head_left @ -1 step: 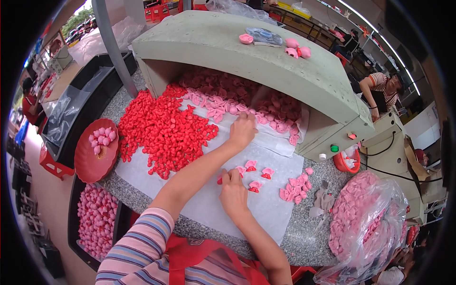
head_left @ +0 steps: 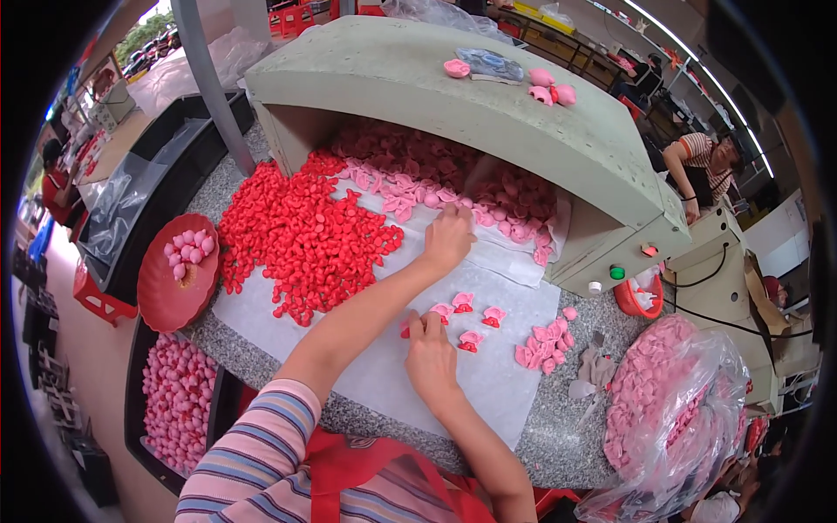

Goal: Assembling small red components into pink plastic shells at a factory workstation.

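My left hand (head_left: 450,237) reaches to the row of soft pink pieces (head_left: 403,207) at the mouth of a pale green hooded machine. Its fingers curl down among them; whether a piece is between the fingertips is hidden. Closer to me, my right hand (head_left: 431,353) is pinched at the white sheet (head_left: 375,383). A small red piece (head_left: 405,330) shows at its fingertips, partly covered by them. Just beyond and to the right lie several pink pieces with red parts on them, such as a pink-and-red piece (head_left: 471,341). A big heap of glossy red pieces (head_left: 305,235) spreads left of my forearm.
The hooded machine (head_left: 488,113) arches over the back of the speckled counter (head_left: 558,436). Loose pink pieces (head_left: 545,344) and a plastic bag of pink pieces (head_left: 663,392) lie right. Left are a red bowl (head_left: 166,301), a black crate (head_left: 135,418) and a metal post (head_left: 209,87).
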`<state>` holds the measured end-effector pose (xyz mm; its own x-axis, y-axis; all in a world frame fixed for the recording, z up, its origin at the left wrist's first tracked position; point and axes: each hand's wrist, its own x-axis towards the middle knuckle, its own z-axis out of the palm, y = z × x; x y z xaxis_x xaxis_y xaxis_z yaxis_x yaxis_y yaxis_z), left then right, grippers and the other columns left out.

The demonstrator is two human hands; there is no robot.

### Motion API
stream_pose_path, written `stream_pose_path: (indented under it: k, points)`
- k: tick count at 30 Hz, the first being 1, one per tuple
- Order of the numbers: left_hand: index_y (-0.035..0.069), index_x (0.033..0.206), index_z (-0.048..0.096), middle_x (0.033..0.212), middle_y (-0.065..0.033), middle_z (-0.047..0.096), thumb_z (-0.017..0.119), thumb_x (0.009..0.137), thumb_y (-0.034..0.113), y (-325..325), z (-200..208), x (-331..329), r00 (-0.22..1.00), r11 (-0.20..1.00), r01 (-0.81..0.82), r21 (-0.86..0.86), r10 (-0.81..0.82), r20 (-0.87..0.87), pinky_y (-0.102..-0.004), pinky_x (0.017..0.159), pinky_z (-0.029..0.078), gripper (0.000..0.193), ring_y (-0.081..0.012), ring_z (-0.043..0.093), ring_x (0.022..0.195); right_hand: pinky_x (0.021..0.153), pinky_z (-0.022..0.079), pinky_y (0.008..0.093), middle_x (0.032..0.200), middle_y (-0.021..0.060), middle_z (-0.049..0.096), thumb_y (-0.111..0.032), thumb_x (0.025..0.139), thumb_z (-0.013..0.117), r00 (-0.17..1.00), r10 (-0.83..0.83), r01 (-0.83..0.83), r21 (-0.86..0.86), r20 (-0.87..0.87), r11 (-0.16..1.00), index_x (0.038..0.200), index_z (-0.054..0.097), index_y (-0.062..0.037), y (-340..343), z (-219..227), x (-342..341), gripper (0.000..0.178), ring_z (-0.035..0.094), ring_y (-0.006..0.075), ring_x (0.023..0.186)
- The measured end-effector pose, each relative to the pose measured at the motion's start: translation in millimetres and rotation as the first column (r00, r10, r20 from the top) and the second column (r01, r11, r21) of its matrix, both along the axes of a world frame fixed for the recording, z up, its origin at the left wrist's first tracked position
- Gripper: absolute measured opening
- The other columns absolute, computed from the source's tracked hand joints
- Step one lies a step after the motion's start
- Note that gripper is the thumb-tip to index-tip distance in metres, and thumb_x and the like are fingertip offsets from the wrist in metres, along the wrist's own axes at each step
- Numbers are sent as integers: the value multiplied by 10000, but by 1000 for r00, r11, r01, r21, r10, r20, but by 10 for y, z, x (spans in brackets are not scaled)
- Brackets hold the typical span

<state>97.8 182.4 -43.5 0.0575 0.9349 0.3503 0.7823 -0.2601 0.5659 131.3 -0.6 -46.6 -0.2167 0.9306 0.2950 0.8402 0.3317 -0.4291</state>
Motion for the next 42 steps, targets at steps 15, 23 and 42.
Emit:
stream_pose_path:
  k: [15, 23, 42]
  points:
    - [-49, 1211, 440, 1121, -102, 543, 603, 795, 66, -1675, 621, -1955, 243, 872, 429, -235, 139, 960, -313, 879, 447, 461, -210, 545, 1020, 648, 480, 370, 909, 97, 531, -24, 673, 627, 967, 159, -154, 39, -202, 987, 978, 568, -46, 613, -20, -466, 312, 576, 277, 791]
    - [-45, 1131, 518, 1082, -116, 558, 605, 747, -48, -1992, 560, -1599, 231, 859, 466, -213, 114, 966, -295, 821, 478, 394, -214, 575, 957, 677, 498, 296, 909, 80, 599, -4, 746, 597, 886, 38, -184, -274, -463, 944, 1093, 539, -30, 561, 403, -202, 353, 605, 194, 839]
    - [-39, 1113, 525, 1115, -94, 522, 588, 771, -58, -2062, 772, -946, 115, 819, 540, -193, 156, 981, -276, 816, 479, 348, -172, 563, 952, 634, 504, 242, 993, 112, 562, 48, 783, 580, 503, -72, -139, -163, -862, 977, 1074, 538, 48, -229, 838, 325, 294, 600, 146, 784]
